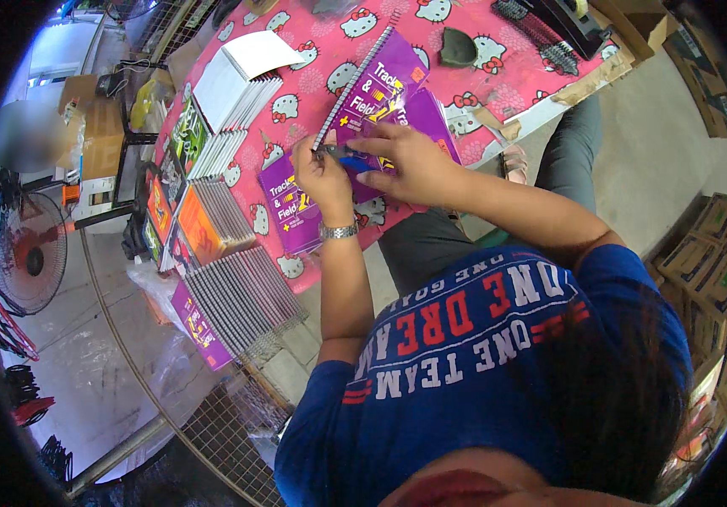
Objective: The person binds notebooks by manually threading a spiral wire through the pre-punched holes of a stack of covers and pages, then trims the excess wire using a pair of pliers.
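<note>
A purple notebook point(393, 68) lies slanted in front of me, with a wire coil point(355, 78) along its left edge that sticks out past the far corner. My left hand point(321, 176) pinches the near end of this coil. Close against it, my right hand point(418, 166) grips a small blue-handled tool point(355, 161); its dark tip is by the left fingertips, and its exact kind is partly hidden. Beneath and beside my hands are more purple covers, one at the left point(283, 201) and some at the right point(438, 127).
Stacked notebooks line the table's left side: white point(235, 78), orange point(211, 226) and a coil-edged pile point(245, 283). A dark curved piece point(458, 48) and a black tape dispenser point(579, 24) sit on the pink tablecloth point(317, 84). A fan point(32, 258) stands left, cartons point(705, 245) right.
</note>
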The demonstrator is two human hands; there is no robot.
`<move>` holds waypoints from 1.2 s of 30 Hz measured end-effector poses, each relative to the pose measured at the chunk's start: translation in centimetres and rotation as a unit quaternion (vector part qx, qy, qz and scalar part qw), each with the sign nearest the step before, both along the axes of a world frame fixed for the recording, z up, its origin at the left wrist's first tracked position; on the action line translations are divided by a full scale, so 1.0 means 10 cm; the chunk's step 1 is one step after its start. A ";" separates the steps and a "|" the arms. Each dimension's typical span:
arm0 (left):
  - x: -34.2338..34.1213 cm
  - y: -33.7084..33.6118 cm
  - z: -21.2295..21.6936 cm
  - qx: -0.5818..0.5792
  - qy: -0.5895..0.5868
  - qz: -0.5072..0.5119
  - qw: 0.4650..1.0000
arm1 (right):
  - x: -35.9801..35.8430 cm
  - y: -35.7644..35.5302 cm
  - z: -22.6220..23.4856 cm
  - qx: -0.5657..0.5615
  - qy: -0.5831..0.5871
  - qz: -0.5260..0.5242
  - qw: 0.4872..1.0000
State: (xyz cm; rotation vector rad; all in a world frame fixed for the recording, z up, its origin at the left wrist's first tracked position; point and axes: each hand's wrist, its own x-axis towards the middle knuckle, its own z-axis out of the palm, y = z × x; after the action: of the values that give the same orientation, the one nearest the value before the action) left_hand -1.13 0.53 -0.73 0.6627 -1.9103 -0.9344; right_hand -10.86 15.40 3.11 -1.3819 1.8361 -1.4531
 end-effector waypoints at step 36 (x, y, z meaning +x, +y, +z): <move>-0.61 0.01 0.63 -0.050 -0.315 -0.272 0.908 | -2.49 0.82 -0.74 0.078 0.380 -0.265 0.883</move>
State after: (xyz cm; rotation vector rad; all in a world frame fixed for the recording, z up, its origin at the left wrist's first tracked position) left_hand -7.24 0.63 5.58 0.3903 -2.7966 -1.0227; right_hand -35.76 23.59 -4.33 -1.5697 2.9424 -0.9730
